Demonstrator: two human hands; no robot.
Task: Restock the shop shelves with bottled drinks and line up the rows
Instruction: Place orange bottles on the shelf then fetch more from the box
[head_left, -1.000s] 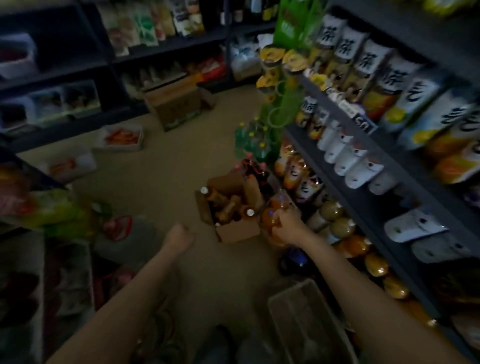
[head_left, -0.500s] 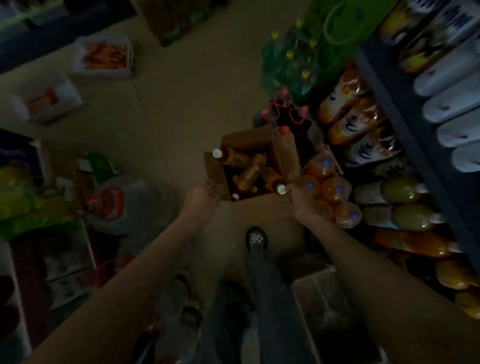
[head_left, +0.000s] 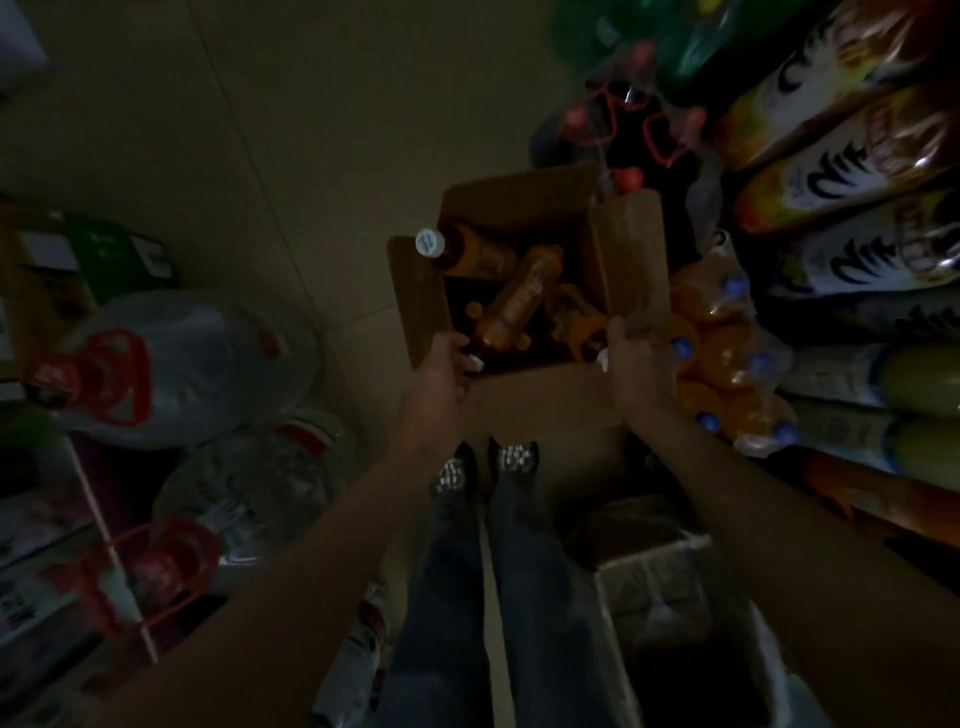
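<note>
An open cardboard box (head_left: 628, 244) sits on the floor in front of my feet. Inside lie several orange drink bottles with white caps. My left hand (head_left: 441, 369) grips the neck end of the middle bottle (head_left: 514, 301), which lies slanted in the box. The fingers of my right hand (head_left: 631, 364) curl round the neck of another bottle (head_left: 574, 319) at the box's near right corner. A third bottle (head_left: 467, 252) leans over the box's left flap, cap outward. The light is dim.
A shrink-wrapped pack of orange bottles with blue caps (head_left: 727, 358) lies right of the box. Shelves with snack bags (head_left: 841, 171) and bottles run along the right. Large water jugs (head_left: 192, 364) stand at left. A pale empty box (head_left: 670, 577) is near my right leg.
My view has tilted down onto the box. My right hand left the wrapped pack and went to the box. My left hand came forward from the aisle to a bottle's neck.
</note>
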